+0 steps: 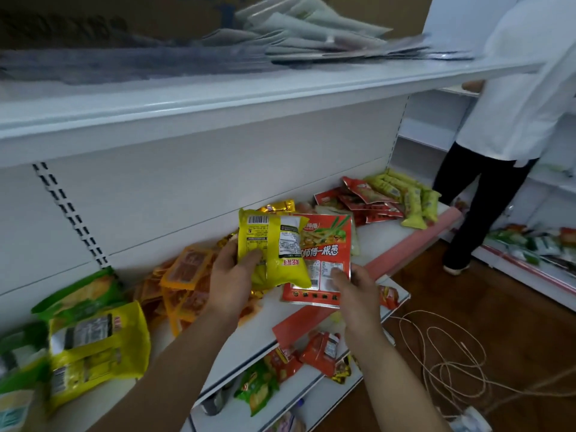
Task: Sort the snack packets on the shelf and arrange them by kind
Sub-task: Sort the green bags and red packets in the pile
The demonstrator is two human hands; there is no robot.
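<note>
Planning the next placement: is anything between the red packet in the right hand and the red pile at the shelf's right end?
Nothing visible blocks it. Between the red packet and the red pile lies bare shelf, with a pale packet flat near the back. The yellow packet overlaps its left side.

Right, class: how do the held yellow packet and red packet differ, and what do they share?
The yellow packet is puffy; the red packet is flat. The yellow packet shows its barcode side, the red packet a printed picture. The yellow packet overlaps the red packet's left edge. Both are held up: yellow by the left hand, red by the right hand.
</note>
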